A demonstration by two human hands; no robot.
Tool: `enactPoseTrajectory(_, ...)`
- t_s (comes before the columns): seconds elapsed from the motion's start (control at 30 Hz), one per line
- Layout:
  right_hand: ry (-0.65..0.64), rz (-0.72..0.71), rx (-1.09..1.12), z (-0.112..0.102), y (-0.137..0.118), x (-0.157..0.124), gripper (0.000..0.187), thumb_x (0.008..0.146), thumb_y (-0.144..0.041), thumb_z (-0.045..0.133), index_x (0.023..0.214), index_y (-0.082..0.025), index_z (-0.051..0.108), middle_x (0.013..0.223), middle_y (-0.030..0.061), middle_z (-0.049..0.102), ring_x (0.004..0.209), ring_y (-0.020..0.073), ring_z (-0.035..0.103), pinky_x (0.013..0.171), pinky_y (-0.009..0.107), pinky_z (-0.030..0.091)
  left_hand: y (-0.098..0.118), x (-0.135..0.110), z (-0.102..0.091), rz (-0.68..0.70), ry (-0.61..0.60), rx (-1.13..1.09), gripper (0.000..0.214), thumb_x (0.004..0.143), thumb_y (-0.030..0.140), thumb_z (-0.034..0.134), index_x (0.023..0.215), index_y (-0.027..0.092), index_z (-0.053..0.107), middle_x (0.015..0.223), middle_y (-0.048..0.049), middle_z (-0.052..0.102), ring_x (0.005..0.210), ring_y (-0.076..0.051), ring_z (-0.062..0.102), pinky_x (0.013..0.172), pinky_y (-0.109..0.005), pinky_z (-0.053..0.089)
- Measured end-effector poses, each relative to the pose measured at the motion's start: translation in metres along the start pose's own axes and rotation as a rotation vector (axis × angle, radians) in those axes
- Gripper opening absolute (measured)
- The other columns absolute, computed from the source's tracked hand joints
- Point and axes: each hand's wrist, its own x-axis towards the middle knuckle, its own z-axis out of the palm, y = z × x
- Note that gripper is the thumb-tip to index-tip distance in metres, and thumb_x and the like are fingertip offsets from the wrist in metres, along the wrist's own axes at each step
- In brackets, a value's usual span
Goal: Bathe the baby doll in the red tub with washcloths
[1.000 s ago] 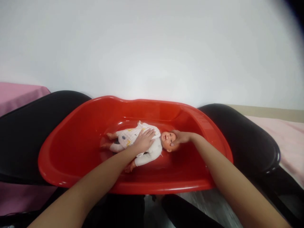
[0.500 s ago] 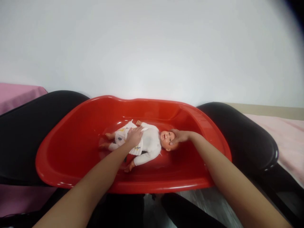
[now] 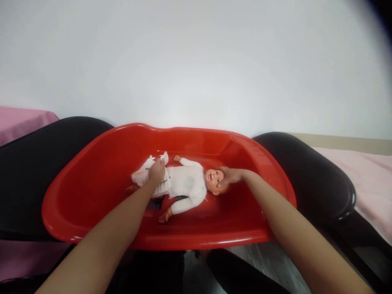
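A baby doll (image 3: 186,182) in white clothes lies on its back in a red plastic tub (image 3: 92,196), head to the right. My left hand (image 3: 157,172) is closed on a white patterned cloth (image 3: 142,174) bunched over the doll's legs. My right hand (image 3: 230,176) cups the doll's head (image 3: 214,179), fingers curled round its top and side. The doll's near arm sticks out towards me.
The tub rests across two black padded chairs (image 3: 306,171). A pink cover (image 3: 18,122) lies at the far left and a pale pink one (image 3: 367,179) at the right. A white wall stands behind. Grey floor shows below the tub's front rim.
My left hand has slid left from the doll's chest to its legs, dragging the cloth with it and baring the white top. My right hand has stayed on the head.
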Motion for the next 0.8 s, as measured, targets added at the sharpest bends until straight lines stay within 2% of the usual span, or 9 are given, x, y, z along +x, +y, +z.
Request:
enactPoseTrajectory(0.07, -0.009, -0.006, 0.015, 0.0, -0.001, -0.001, 0.098, 0.056, -0.051, 0.081, 0.138, -0.02, 0.038, 0.137, 0.0135, 0.05, 0.12, 0.0305, 0.053, 0.098, 0.037, 0.046, 0.018, -0.003, -0.003, 0.053, 0.055, -0.125, 0.051, 0.099, 0.042, 0.016, 0.109, 0.016, 0.058, 0.103, -0.0129, 0.068, 0.095, -0.025, 0.064, 0.081, -0.035, 0.048)
enactPoseTrajectory(0.13, -0.022, -0.002, 0.029, 0.0, -0.002, -0.001, 0.098, 0.056, -0.05, 0.081, 0.138, -0.019, 0.038, 0.138, 0.0139, 0.049, 0.121, 0.0308, 0.052, 0.098, 0.037, 0.045, 0.039, -0.013, -0.006, 0.244, 0.023, -0.211, 0.053, 0.1, 0.042, 0.015, 0.109, 0.014, 0.059, 0.101, -0.0128, 0.068, 0.093, -0.024, 0.063, 0.083, -0.037, 0.049)
enactPoseTrajectory(0.2, -0.022, 0.002, 0.046, 0.0, -0.002, -0.001, 0.098, 0.055, -0.049, 0.082, 0.138, -0.02, 0.038, 0.137, 0.0136, 0.05, 0.119, 0.0312, 0.053, 0.098, 0.038, 0.045, 0.058, -0.029, -0.005, 0.519, -0.078, -0.259, 0.053, 0.1, 0.041, 0.017, 0.112, 0.012, 0.06, 0.105, -0.0136, 0.068, 0.098, -0.024, 0.062, 0.088, -0.039, 0.048)
enactPoseTrajectory(0.27, -0.024, 0.004, 0.068, 0.0, 0.0, 0.0, 0.098, 0.054, -0.048, 0.083, 0.137, -0.021, 0.039, 0.135, 0.0131, 0.052, 0.118, 0.0316, 0.054, 0.098, 0.039, 0.045, 0.073, -0.048, -0.001, 0.751, -0.189, -0.27, 0.045, 0.1, 0.039, 0.026, 0.119, 0.018, 0.061, 0.116, -0.0087, 0.067, 0.109, -0.021, 0.059, 0.098, -0.037, 0.044)
enactPoseTrajectory(0.37, -0.02, -0.008, 0.077, 0.0, 0.003, 0.003, 0.101, 0.053, -0.049, 0.084, 0.138, -0.019, 0.039, 0.136, 0.0139, 0.052, 0.12, 0.0321, 0.053, 0.099, 0.039, 0.044, 0.08, -0.068, 0.01, 0.987, -0.313, -0.174, 0.043, 0.1, 0.036, 0.028, 0.135, 0.026, 0.051, 0.136, -0.0021, 0.057, 0.127, -0.017, 0.048, 0.113, -0.038, 0.029)
enactPoseTrajectory(0.43, -0.017, -0.007, 0.069, 0.0, 0.004, 0.003, 0.103, 0.053, -0.05, 0.084, 0.139, -0.018, 0.038, 0.137, 0.0147, 0.051, 0.121, 0.0321, 0.052, 0.1, 0.039, 0.044, 0.076, -0.072, 0.017, 1.031, -0.342, -0.077, 0.046, 0.1, 0.035, 0.024, 0.141, 0.028, 0.043, 0.144, -0.0019, 0.049, 0.135, -0.018, 0.04, 0.116, -0.043, 0.022)
enactPoseTrajectory(0.5, -0.019, -0.002, 0.066, 0.0, 0.003, 0.003, 0.103, 0.054, -0.05, 0.083, 0.14, -0.018, 0.036, 0.136, 0.0148, 0.051, 0.12, 0.0316, 0.053, 0.1, 0.038, 0.044, 0.069, -0.068, 0.021, 1.006, -0.328, -0.023, 0.046, 0.1, 0.038, 0.024, 0.143, 0.03, 0.04, 0.147, -0.001, 0.046, 0.138, -0.019, 0.035, 0.116, -0.045, 0.02)
enactPoseTrajectory(0.67, -0.028, 0.01, 0.06, 0.0, -0.001, 0.0, 0.1, 0.056, -0.05, 0.082, 0.14, -0.019, 0.036, 0.138, 0.0142, 0.049, 0.121, 0.0308, 0.052, 0.101, 0.038, 0.043, 0.061, -0.055, 0.019, 0.864, -0.226, 0.05, 0.047, 0.095, 0.047, 0.039, 0.137, 0.028, 0.047, 0.145, -0.0044, 0.047, 0.135, -0.024, 0.038, 0.113, -0.049, 0.024)
enactPoseTrajectory(0.8, -0.031, 0.001, 0.055, 0.0, 0.0, 0.001, 0.097, 0.055, -0.049, 0.083, 0.137, -0.019, 0.039, 0.137, 0.014, 0.05, 0.121, 0.0314, 0.052, 0.099, 0.037, 0.044, 0.064, -0.059, 0.019, 0.922, -0.234, 0.141, 0.056, 0.089, 0.049, 0.048, 0.14, 0.028, 0.042, 0.149, -0.008, 0.042, 0.137, -0.031, 0.033, 0.11, -0.058, 0.024)
